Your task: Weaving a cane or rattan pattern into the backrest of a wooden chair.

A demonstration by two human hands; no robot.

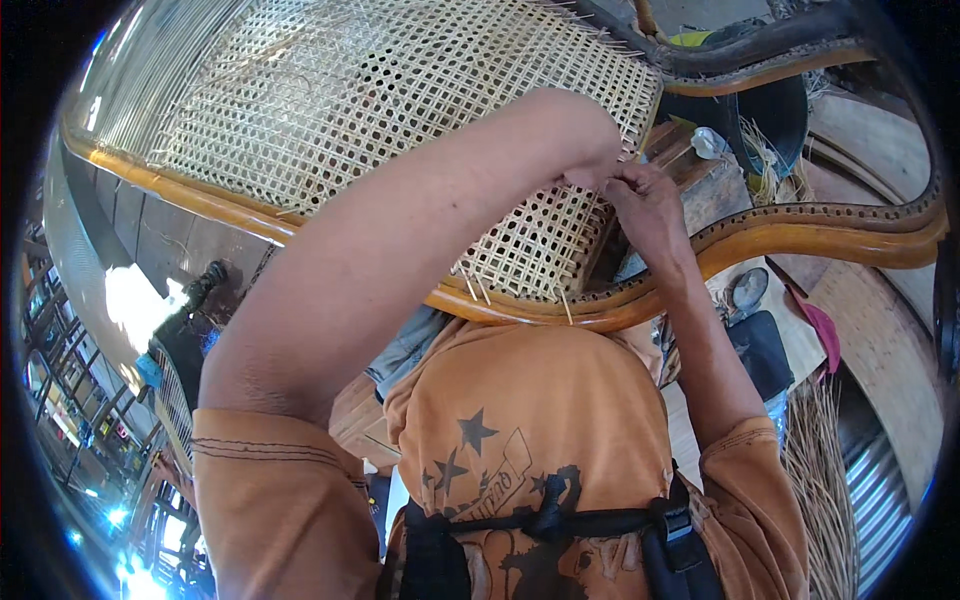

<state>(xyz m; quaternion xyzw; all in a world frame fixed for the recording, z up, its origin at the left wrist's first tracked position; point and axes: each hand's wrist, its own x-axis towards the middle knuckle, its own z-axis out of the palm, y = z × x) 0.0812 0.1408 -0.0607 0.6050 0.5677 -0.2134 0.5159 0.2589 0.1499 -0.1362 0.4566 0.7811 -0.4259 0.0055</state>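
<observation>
Two hands, our left hand [590,135] and our right hand [650,205], meet over the right edge of a woven cane panel [400,115], which spans a varnished wooden frame [200,203]. We seem to bring both to one spot because the strands there are too thin for a single hand. The left is bent over at the wrist, its back hiding most of its fingers, so we cannot tell what it grips. The right is curled, thumb and fingertips close together, but we cannot tell whether they close on a strand.

The frame's near edge lies close against our orange shirt [540,390], likely so the work sits steady and within reach. Loose cane ends [568,307] poke out along that edge. Our left forearm crosses the panel and blocks our view of a broad band of weave; our right forearm passes over the near edge, beside a curved rail [830,235] lined with holes.

Past the panel's right edge stand a wooden block [715,190] with a crumpled white wad [708,142] on it, and a black bucket [785,105]. Farther right lie a black box [758,350], a pink cloth [822,335], a bundle of strands [815,470] and curved boards [890,330].
</observation>
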